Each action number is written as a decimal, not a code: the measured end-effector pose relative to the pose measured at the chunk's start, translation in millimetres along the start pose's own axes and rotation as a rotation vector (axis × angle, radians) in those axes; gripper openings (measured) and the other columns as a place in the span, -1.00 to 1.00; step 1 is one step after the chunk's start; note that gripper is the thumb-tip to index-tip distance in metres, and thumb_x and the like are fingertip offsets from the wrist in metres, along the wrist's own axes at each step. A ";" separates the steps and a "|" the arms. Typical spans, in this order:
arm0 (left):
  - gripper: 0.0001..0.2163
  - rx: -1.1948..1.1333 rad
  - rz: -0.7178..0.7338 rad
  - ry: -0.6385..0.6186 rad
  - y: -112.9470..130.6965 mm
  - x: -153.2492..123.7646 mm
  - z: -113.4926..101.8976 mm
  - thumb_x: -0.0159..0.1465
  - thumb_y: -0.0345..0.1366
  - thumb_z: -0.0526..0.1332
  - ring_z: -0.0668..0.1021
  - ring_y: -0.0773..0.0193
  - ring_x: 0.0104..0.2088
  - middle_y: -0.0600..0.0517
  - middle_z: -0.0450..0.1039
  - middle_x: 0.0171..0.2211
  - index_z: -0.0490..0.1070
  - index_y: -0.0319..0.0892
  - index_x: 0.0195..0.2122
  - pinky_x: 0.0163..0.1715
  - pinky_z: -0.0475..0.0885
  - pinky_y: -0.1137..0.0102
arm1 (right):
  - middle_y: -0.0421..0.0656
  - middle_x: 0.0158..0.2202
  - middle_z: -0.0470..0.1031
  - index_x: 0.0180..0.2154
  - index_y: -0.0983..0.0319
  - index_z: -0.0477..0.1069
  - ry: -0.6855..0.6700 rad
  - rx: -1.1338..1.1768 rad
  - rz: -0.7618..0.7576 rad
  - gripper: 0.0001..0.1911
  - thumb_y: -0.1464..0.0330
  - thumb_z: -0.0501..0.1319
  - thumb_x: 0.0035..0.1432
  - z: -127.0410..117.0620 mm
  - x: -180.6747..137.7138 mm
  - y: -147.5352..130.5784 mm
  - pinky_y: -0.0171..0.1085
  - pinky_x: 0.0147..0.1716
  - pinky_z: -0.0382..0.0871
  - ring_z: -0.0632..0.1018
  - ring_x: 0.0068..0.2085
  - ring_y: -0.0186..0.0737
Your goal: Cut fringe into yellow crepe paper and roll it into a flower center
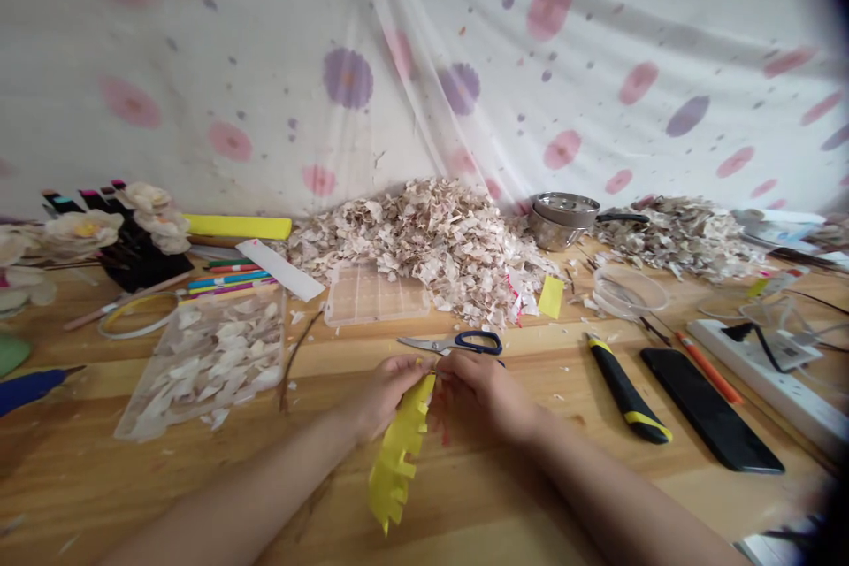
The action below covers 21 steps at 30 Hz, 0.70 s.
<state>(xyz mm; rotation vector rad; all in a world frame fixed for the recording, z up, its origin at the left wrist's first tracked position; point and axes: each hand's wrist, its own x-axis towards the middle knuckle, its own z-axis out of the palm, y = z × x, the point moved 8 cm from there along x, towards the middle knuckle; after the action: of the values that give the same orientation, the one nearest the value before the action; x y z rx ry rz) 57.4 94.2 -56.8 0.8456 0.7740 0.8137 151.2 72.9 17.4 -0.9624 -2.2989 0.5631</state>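
Observation:
My left hand [390, 389] and my right hand [483, 391] meet over the wooden table [504, 495], both pinched on the upper end of a yellow fringed paper strip [398, 455]. The strip hangs down toward me, its edge cut into tabs. Blue-handled scissors [457, 342] lie just beyond my fingers, untouched.
A big heap of pale shavings [431, 239] lies behind, with a clear compartment box [371, 294], a bag of petals [205, 358], coloured pens [229, 279] and paper flowers [86, 230] to the left. Right: metal pot [563, 217], utility knife [627, 393], black phone [709, 409], power strip [769, 376].

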 end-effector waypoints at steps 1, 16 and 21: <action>-0.65 -0.021 -0.030 -0.025 -2.2 -0.2 1.8 -0.03 -0.04 0.38 0.33 0.43 -0.64 0.14 0.31 -0.67 0.35 -0.23 -0.53 -0.61 0.19 0.52 | -0.06 -0.30 0.50 -0.13 0.27 0.38 -0.013 -0.067 -0.057 -0.77 0.46 -0.01 0.28 -1.6 0.0 -2.7 -0.31 -0.33 0.34 0.49 -0.31 -0.25; -0.59 -0.051 -0.064 -0.119 -8.8 -3.0 14.8 -0.07 0.03 0.37 0.21 0.48 -0.74 0.18 0.20 -0.75 0.28 -0.20 -0.61 -0.67 0.09 0.50 | -0.06 -0.33 0.47 -0.14 0.25 0.36 0.015 -0.048 -0.089 -0.78 0.41 -0.02 0.29 -6.4 -2.3 0.0 -0.29 -0.37 0.31 0.47 -0.34 -0.25; -0.72 0.169 0.210 0.082 10.7 -17.5 7.4 0.18 -0.05 0.23 0.40 0.39 -0.54 0.12 0.38 -0.58 0.36 -0.19 -0.45 -0.51 0.26 0.51 | -0.34 -0.68 0.26 -0.38 0.19 0.18 0.075 0.809 0.688 -0.62 0.05 -0.10 0.27 35.2 -13.8 41.1 -0.44 -0.79 0.06 0.21 -0.77 -0.43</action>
<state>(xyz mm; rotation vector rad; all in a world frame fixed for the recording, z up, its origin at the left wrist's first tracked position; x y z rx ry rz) 52.3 81.4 -39.9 1.0623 0.8439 0.9832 156.7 83.9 -37.0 -1.2675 -1.3793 1.5436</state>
